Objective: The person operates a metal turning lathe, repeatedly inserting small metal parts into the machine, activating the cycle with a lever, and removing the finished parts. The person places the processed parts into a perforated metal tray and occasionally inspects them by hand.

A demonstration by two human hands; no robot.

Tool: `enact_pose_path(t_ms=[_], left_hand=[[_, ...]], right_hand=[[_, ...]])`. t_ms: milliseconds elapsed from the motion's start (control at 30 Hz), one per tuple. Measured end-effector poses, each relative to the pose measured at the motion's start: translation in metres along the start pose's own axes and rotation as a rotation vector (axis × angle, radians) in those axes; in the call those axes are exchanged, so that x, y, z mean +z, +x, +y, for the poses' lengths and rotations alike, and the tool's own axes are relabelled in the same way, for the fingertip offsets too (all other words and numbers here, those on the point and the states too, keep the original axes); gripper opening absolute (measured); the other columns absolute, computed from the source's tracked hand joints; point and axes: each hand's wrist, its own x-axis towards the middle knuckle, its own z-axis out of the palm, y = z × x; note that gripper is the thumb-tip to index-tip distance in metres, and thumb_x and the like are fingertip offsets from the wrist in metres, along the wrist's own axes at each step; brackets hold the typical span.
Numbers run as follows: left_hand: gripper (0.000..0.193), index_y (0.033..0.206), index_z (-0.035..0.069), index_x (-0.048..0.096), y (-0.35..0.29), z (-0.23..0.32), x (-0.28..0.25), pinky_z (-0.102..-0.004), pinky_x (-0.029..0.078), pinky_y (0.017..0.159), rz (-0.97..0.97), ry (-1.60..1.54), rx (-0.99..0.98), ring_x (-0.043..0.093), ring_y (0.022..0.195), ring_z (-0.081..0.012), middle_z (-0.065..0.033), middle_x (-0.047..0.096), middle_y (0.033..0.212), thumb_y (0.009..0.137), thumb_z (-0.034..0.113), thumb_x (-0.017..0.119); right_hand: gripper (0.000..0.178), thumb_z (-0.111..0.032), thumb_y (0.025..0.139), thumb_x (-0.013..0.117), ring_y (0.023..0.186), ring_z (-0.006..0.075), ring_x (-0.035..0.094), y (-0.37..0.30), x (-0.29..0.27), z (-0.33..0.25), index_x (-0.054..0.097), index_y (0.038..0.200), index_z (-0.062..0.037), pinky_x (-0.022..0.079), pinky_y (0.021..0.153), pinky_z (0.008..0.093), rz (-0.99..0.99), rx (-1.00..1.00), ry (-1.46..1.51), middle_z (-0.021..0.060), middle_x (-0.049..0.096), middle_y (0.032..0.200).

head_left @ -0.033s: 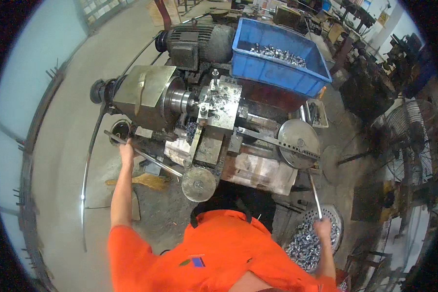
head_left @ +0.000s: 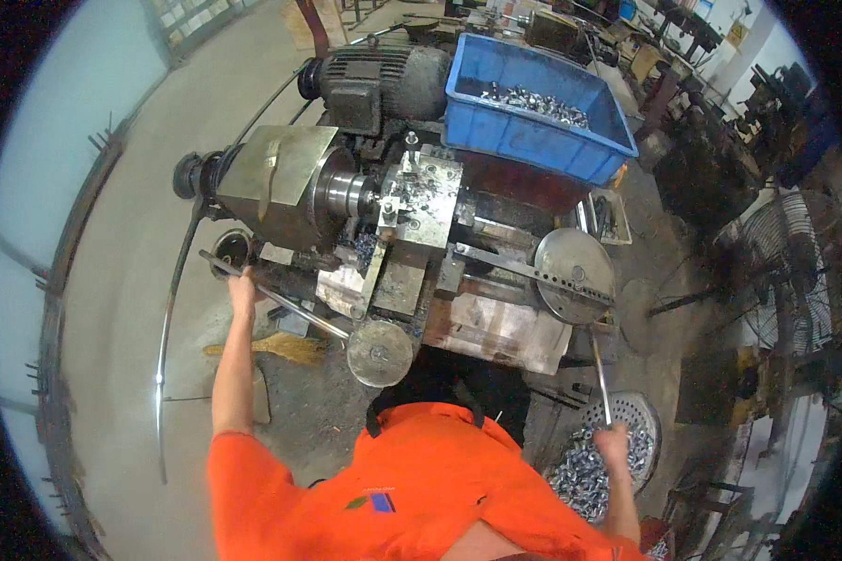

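My left hand is closed around a long metal lever, which runs down to a round metal disc at the front of a lathe. On the other side, my right hand grips a thinner metal lever hanging below a larger round plate. A perforated flat bar crosses that plate and reaches toward the carriage. Between my arms, the tool post block sits close against the chuck, with dark chips about it. The workpiece in the chuck is too small to make out.
A blue crate with small metal parts stands behind the lathe, beside a motor. Below my right hand is a perforated basket full of shiny metal parts. A broom lies on the floor at left; a fan stands far right.
My right hand has swung its lever slightly left and up. The tool post block and the left disc have shifted a little left, toward the chuck. My left hand keeps its grip.
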Motion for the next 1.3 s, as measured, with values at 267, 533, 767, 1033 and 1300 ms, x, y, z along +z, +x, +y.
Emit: enact_pose_path(t_ms=[267,533,767,1033,1300], left_hand=[[0.024,0.077,-0.005,0.053,0.019,-0.017,-0.011,-0.0335,0.047,0.039,0.016,0.047,0.054,0.059,0.055,-0.0219,-0.0106,0.056,0.063,0.078,0.019,0.054],[0.035,0.071,-0.005,0.054,0.003,0.007,-0.005,-0.0326,0.046,0.038,-0.05,0.094,-0.027,0.058,0.042,-0.0283,-0.0146,0.056,0.057,0.08,0.029,0.052],[0.045,0.075,-0.006,0.053,0.009,0.019,-0.024,-0.0356,0.048,0.038,-0.192,0.342,-0.134,0.058,0.043,-0.0294,-0.0218,0.057,0.056,0.083,0.038,0.047],[0.048,0.099,-0.004,0.051,0.004,0.009,-0.01,-0.0345,0.049,0.043,-0.286,0.194,-0.147,0.061,0.053,-0.0255,-0.0203,0.059,0.072,0.084,0.042,0.048],[0.052,0.108,0.004,0.051,0.022,-0.094,-0.051,-0.0427,0.048,0.068,-0.22,0.521,0.064,0.062,0.083,-0.0282,-0.0153,0.062,0.088,0.083,0.049,0.046]], right_hand=[[0.022,-0.005,0.066,0.046,0.041,0.0086,0.041,-0.051,0.05,-0.095,0.063,0.079,-0.0008,0.029,0.038,0.0234,-0.089,0.149,0.626,-0.0003,0.048,0.052],[0.018,-0.007,0.063,0.049,0.042,0.0095,0.042,-0.06,0.039,-0.121,0.061,0.076,-0.0032,0.031,0.038,0.0257,-0.065,0.262,0.578,0.0019,0.047,0.051],[0.028,-0.012,0.06,0.055,0.053,0.0271,0.053,-0.006,0.005,-0.041,0.059,0.084,0.0019,0.042,0.053,0.0396,0.364,-0.087,-0.123,0.0179,0.054,0.057],[0.055,-0.024,0.059,0.065,0.086,0.0344,0.055,0.141,-0.089,-0.04,0.053,0.109,-0.0054,0.044,0.074,0.0421,0.487,0.02,-0.831,0.0168,0.059,0.09],[0.074,-0.017,0.054,0.061,0.116,0.037,0.039,0.086,-0.006,-0.1,0.041,0.124,-0.0015,0.027,0.101,0.0419,0.767,-0.369,-0.369,0.0206,0.045,0.123]])
